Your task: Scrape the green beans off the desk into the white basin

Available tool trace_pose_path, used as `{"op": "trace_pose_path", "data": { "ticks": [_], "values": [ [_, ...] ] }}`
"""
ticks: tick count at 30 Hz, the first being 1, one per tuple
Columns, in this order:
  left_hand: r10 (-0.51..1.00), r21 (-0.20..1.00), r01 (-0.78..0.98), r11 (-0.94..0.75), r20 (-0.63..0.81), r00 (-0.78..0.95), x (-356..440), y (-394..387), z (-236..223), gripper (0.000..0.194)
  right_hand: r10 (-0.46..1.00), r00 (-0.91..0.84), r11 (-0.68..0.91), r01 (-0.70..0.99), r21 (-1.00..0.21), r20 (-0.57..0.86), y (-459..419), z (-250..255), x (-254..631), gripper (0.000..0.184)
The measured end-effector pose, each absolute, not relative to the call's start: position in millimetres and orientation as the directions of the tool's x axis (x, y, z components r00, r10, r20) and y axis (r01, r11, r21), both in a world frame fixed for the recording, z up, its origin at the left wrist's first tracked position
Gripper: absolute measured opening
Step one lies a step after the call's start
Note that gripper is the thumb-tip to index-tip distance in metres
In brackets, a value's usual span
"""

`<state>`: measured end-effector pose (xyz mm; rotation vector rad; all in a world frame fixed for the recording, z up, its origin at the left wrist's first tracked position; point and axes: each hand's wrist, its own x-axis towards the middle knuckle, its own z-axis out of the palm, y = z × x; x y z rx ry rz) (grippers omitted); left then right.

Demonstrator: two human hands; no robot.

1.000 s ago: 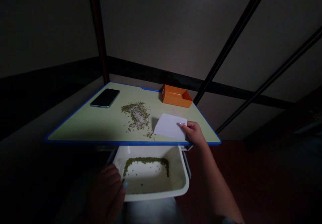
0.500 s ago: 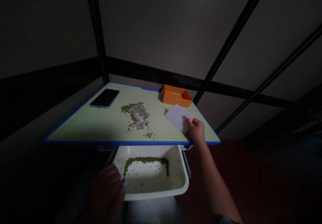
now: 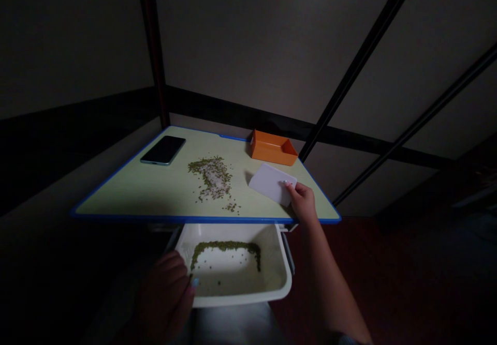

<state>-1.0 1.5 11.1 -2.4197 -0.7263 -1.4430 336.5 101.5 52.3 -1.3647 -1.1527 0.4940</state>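
Observation:
My right hand (image 3: 304,200) pinches the right end of a thin white card (image 3: 267,182), tilted over the right part of the tabletop (image 3: 132,192). Left of the card lies a loose pile of small green beans mixed with white grains (image 3: 213,177), with a few strays toward the front edge. Below that edge is a white plastic basin (image 3: 267,299); more green beans (image 3: 227,245) line the far side of its floor. My left hand (image 3: 166,293), dim in shadow, is closed on the basin's left rim.
A dark-screened phone (image 3: 163,150) lies at the table's back left. An orange open box (image 3: 272,149) stands at the back right, just beyond the card. Blue edging (image 3: 209,220) runs round the tabletop, and a panelled wall (image 3: 248,40) rises behind it.
The card in my right hand has moved right and back, away from the pile, and its angle has turned; lately it swung slightly left again. My left hand and the basin stay put.

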Motion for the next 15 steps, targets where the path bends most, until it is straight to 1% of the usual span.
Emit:
{"op": "trace_pose_path", "data": {
  "ticks": [2, 5, 12, 15],
  "values": [
    [0.307, 0.073, 0.517, -0.853, 0.871, 0.384, 1.4, 0.8, 13.4, 0.022, 0.85, 0.398, 0.205, 0.351, -0.914, 0.344, 103.7, 52.5, 335.3, 0.047],
    [0.325, 0.077, 0.531, -0.844, 0.861, 0.391, 3.8, 0.5, 16.0, 0.023, 0.832, 0.442, 0.167, 0.376, -0.912, 0.335, 108.9, 50.9, 337.5, 0.051],
    [0.306, 0.063, 0.541, -0.839, 0.876, 0.373, 6.7, -0.5, 21.1, 0.023, 0.704, 0.605, -0.007, 0.531, -0.847, 0.373, 115.0, 50.0, 346.6, 0.064],
    [0.314, 0.064, 0.544, -0.836, 0.87, 0.38, 7.4, -0.8, 22.1, 0.024, 0.674, 0.626, 0.019, 0.515, -0.857, 0.392, 113.9, 49.7, 347.6, 0.065]
  ]
}}
